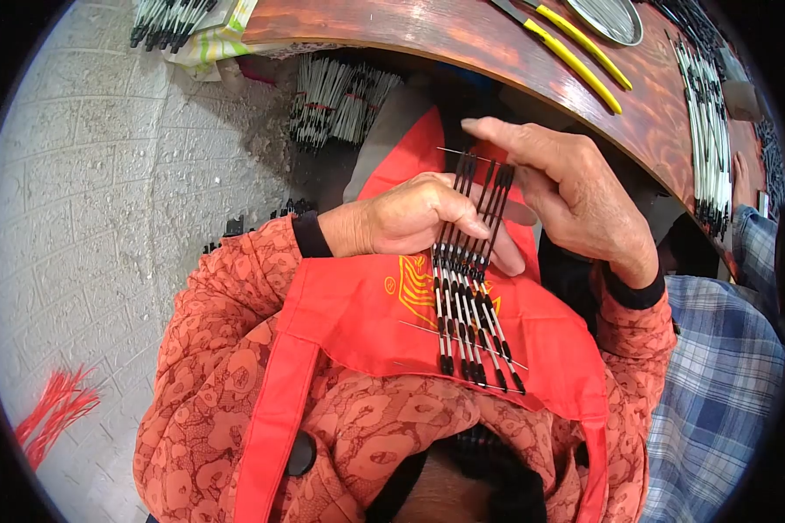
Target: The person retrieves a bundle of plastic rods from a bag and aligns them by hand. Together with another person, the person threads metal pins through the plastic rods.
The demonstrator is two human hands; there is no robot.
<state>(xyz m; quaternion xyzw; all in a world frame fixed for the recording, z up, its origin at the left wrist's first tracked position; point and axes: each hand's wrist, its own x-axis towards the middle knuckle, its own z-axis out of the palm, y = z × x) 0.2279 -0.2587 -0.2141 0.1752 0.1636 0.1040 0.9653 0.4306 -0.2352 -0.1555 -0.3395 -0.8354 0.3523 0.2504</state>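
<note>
My left hand is closed around a row of several slim black-and-white rods, thumb on top and fingers beneath. The rods lie side by side, fanning slightly, with looped black ends pointing away from me. Thin metal wires cross the row near its lower end. Another thin wire passes through the black loops at the top. My right hand is at that wire's right end, which runs into its curled fingers, while the index finger stretches over the loops. Its exact grip is partly hidden.
A wooden table curves ahead, bearing yellow-handled pliers, a metal dish and a rod bundle. More banded bundles stand below. Red strips lie on the floor. A person's plaid sleeve is at right.
</note>
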